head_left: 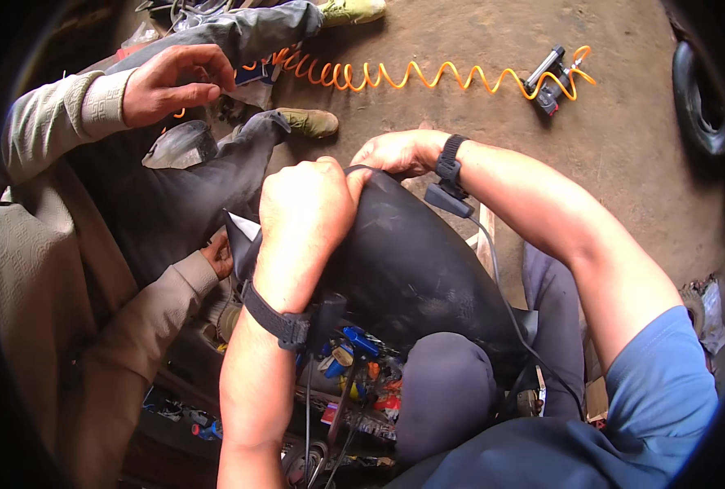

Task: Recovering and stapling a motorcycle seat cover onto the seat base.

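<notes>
My left hand (307, 204) is closed, thumb side toward the top edge of a large black rubber sheet, like a flattened inner tube (419, 273), draped over my lap. My right hand (387, 155) grips the same rubber's upper edge just beyond it, fingers curled and partly hidden. A white triangular piece (247, 228) shows at the rubber's left end. A co-worker's lower hand (220, 257) is beside that end, partly hidden; their upper hand (185, 81) is raised at the upper left, next to a small pale packet (252, 91).
A coiled orange air hose (411, 75) runs to a metal air tool (546, 80) on the floor. A tyre (697, 102) lies at the right. The co-worker's legs and boots (309, 122) are at the upper left. Assorted tools and small containers (362, 342) fill a cluttered area below the rubber.
</notes>
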`<action>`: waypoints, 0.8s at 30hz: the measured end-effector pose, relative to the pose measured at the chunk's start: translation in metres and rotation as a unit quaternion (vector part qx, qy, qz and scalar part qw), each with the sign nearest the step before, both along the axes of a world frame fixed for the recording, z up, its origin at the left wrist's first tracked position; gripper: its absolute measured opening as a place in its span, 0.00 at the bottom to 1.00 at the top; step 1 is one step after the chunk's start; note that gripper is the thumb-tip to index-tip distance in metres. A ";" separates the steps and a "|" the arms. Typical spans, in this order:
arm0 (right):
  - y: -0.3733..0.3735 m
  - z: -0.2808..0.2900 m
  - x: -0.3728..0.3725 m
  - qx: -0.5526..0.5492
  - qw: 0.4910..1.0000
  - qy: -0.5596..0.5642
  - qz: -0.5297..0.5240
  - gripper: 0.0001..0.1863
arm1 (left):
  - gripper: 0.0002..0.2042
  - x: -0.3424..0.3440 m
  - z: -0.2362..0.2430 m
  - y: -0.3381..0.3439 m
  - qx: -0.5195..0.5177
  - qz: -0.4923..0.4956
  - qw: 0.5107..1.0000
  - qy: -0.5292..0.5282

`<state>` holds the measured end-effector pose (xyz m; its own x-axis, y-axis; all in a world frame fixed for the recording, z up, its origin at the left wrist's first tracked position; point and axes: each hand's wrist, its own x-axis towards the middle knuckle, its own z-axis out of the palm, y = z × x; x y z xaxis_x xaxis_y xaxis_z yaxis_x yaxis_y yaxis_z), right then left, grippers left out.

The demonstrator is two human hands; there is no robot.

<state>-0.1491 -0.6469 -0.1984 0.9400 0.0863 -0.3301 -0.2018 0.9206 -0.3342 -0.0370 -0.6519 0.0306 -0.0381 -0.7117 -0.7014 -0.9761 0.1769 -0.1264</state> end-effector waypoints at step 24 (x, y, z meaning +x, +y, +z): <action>0.055 0.124 0.007 -0.500 0.750 0.194 -0.387 0.19 | 0.31 0.052 -0.015 -0.008 0.129 0.444 0.866 0.191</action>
<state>-0.1425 -0.5923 -0.0748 0.3966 -0.9091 -0.1277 0.0030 0.1404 -0.9901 0.0152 -0.6596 0.0153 0.1800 -0.4014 -0.8980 -0.7045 -0.6898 0.1671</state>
